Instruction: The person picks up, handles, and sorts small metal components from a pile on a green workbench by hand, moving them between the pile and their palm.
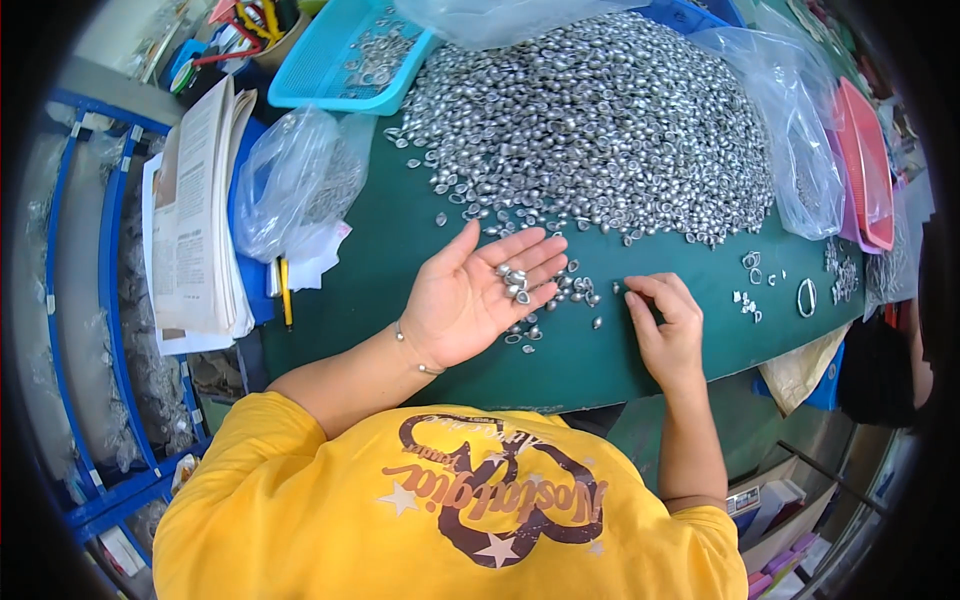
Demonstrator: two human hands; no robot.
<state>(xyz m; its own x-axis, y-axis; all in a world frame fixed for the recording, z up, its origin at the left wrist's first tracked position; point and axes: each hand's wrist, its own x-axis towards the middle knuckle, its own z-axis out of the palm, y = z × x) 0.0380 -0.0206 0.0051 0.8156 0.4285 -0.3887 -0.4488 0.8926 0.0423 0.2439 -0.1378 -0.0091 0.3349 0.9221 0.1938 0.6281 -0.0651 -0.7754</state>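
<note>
A big heap of small silver metal pieces (600, 120) covers the far half of the green table (380, 300). My left hand (478, 297) lies palm up on the table, fingers apart, with a few silver pieces (514, 283) resting on its fingers. A small scatter of loose pieces (570, 292) lies just right of it. My right hand (665, 325) rests knuckles up beside that scatter, its fingertips pinched together on the table at a single piece; whether it grips the piece I cannot tell.
A blue perforated tray (340, 60) with pieces stands at the back left. Clear plastic bags (290, 180) (800, 130), a stack of papers (195, 210), a yellow pencil (286, 295), pink trays (868, 165) and a metal ring (806, 297) surround the work spot.
</note>
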